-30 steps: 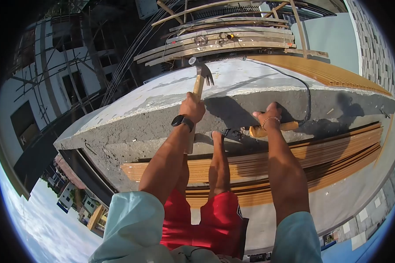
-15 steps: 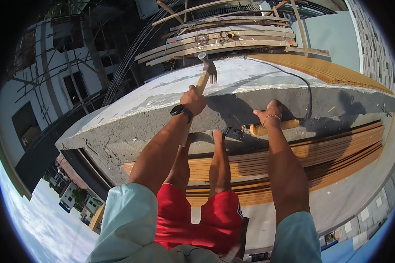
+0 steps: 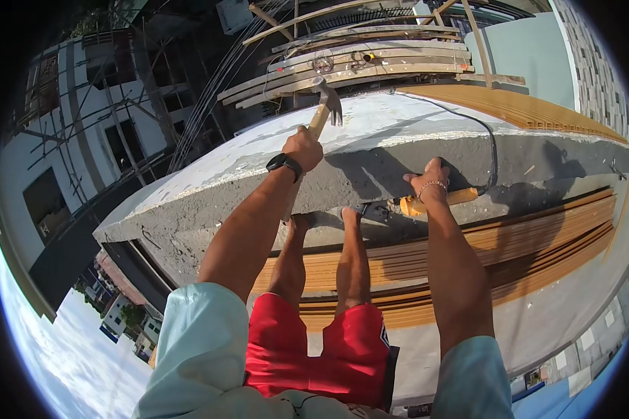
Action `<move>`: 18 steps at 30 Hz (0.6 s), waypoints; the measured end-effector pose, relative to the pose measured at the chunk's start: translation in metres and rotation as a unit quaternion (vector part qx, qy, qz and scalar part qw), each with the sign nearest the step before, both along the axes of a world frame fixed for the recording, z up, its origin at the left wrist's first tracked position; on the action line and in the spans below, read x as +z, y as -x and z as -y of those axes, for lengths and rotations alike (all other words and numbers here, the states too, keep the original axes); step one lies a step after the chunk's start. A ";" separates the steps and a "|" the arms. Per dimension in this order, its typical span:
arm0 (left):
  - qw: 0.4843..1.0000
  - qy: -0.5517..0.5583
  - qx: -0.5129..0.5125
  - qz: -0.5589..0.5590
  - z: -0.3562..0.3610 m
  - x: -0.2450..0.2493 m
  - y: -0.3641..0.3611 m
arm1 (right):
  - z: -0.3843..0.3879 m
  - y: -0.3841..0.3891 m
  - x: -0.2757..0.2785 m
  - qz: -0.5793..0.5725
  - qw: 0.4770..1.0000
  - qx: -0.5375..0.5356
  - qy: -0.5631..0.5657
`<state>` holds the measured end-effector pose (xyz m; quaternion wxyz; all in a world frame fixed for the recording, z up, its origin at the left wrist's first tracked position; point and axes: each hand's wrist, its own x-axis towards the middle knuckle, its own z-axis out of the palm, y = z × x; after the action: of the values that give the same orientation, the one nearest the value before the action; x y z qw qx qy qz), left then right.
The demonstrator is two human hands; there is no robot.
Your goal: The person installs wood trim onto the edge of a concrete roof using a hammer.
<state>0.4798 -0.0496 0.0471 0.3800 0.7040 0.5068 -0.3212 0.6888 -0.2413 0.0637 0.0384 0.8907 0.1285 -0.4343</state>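
Observation:
My left hand (image 3: 302, 149), with a black watch at its wrist, is wrapped round the wooden handle of a claw hammer (image 3: 323, 106). The hammer's metal head is raised above the near edge of a concrete ledge (image 3: 258, 178). My right hand (image 3: 428, 177), wearing a bracelet, is closed against the ledge's rough grey face. Whatever its fingers may hold is hidden. Just below and partly behind the right wrist lies a yellow-orange tool (image 3: 463, 196), whose kind I cannot make out. A black cord (image 3: 493, 157) loops down beside it.
Brown grooved panels (image 3: 391, 269) lie around my legs, and another brown panel (image 3: 510, 108) rests at the far right. Long wooden planks (image 3: 356, 66) are stacked beyond the ledge. Scaffolding poles (image 3: 70, 119) stand before a building on the left.
My left hand and the hammer have moved slightly up and to the left. My right hand stays in place. The view has shifted a little.

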 end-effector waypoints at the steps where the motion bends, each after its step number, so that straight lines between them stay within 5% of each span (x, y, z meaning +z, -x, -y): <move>1: 0.998 -0.043 0.052 0.010 0.010 -0.006 0.001 | 0.002 0.002 0.000 -0.002 1.000 -0.004 0.004; 4: 0.996 -0.027 0.076 -0.028 0.009 -0.003 0.004 | 0.000 -0.001 0.003 -0.010 1.000 -0.003 0.005; 6: 0.996 -0.053 -0.070 0.028 -0.005 0.002 0.007 | 0.000 -0.001 -0.001 -0.002 1.000 0.003 0.003; 10: 0.998 -0.012 0.039 -0.042 0.003 0.007 -0.010 | 0.002 -0.003 0.000 -0.013 1.000 0.004 -0.004; 11: 0.994 0.011 -0.087 -0.069 -0.002 0.009 -0.009 | 0.006 -0.001 0.000 -0.014 1.000 0.005 -0.012; 12: 0.994 0.008 -0.085 -0.069 -0.006 0.010 -0.009 | 0.004 -0.001 0.001 -0.013 1.000 0.006 -0.022; 16: 0.996 -0.010 0.087 -0.029 -0.002 0.006 -0.022 | 0.005 0.001 0.000 -0.006 1.000 0.000 -0.027; 18: 0.995 0.018 -0.077 -0.061 -0.001 0.002 -0.018 | 0.009 -0.001 -0.004 -0.011 0.999 0.008 -0.035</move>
<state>0.4981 -0.0483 0.0493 0.3359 0.7128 0.4675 -0.4006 0.6901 -0.2501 0.0601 0.0092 0.8857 0.1513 -0.4388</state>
